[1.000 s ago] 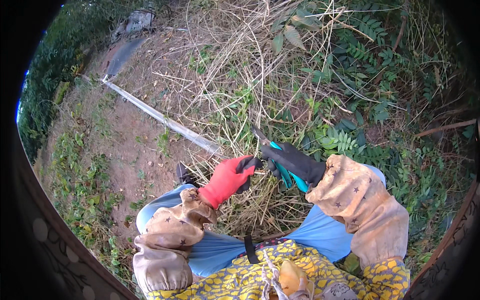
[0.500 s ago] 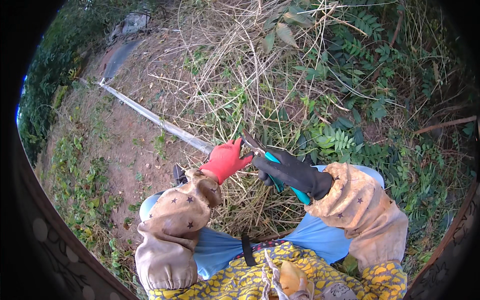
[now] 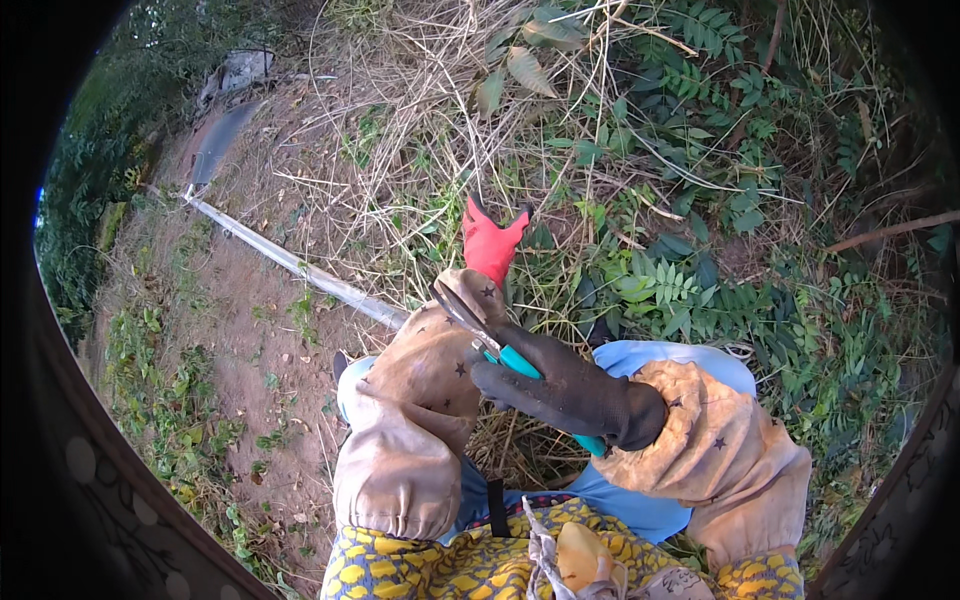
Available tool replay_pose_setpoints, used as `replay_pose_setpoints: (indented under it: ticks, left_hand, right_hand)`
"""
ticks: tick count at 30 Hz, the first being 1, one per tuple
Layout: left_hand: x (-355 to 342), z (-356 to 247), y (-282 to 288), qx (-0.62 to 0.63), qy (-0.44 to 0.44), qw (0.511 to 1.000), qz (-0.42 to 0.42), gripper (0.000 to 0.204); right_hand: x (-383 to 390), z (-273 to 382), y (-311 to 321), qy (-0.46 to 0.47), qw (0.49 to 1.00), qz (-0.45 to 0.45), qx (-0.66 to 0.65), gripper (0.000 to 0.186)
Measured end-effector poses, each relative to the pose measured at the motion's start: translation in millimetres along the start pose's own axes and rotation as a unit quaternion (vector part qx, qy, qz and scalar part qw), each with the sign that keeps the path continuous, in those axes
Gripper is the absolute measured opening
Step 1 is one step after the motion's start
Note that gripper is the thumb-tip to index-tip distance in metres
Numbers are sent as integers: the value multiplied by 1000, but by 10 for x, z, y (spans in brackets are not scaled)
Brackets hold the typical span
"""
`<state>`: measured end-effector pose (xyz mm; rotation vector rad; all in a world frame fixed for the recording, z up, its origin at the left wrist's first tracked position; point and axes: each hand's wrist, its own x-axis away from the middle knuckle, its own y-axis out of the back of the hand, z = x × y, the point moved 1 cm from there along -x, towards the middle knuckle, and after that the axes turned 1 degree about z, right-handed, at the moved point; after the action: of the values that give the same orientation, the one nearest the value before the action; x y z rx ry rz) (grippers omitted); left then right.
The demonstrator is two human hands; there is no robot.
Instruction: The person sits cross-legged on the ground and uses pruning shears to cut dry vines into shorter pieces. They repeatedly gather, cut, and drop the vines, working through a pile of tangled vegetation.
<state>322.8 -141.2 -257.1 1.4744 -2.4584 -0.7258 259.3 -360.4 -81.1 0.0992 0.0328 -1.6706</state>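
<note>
My left hand [image 3: 490, 246], in a red glove with dark fingertips, is stretched forward among dry stems and green weeds [image 3: 432, 222]. Its thumb and fingers are spread, with nothing visible between them. My right hand [image 3: 560, 385], in a black glove, is closed round a pair of pruning shears [image 3: 518, 361] with teal handles. The shears' blades are parted and point up and to the left, over my left sleeve [image 3: 425, 350]. Part of the handles is hidden by the glove.
A pale pole [image 3: 300, 265] lies slantwise on bare soil [image 3: 250, 340] to the left. Leafy green plants [image 3: 680, 285] grow thickly on the right, with a brown branch [image 3: 890, 232] sticking in. Tangled dry stalks [image 3: 420, 90] cover the ground ahead.
My left hand has reached forward and to the right, away from the shears. My right hand has drawn slightly back toward me, still holding the shears. The view has shifted a little.
</note>
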Motion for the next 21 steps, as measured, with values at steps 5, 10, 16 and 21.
replay_pose_setpoints:
  ticks: [5,10,16,21]
  left_hand:
    - [-323,450,-70,105,72,992,21,95]
    - [-295,554,184,334,191,908,166,29]
    - [-144,91,726,289,154,924,196,22]
    - [170,-170,1431,269,180,918,228,21]
  right_hand:
    - [6,56,43,-6,998,-2,-67,62]
    - [-13,29,31,43,998,-52,-21,64]
    - [-75,-91,146,-155,987,-43,17,47]
    - [-190,-305,151,-136,987,-78,-47,43]
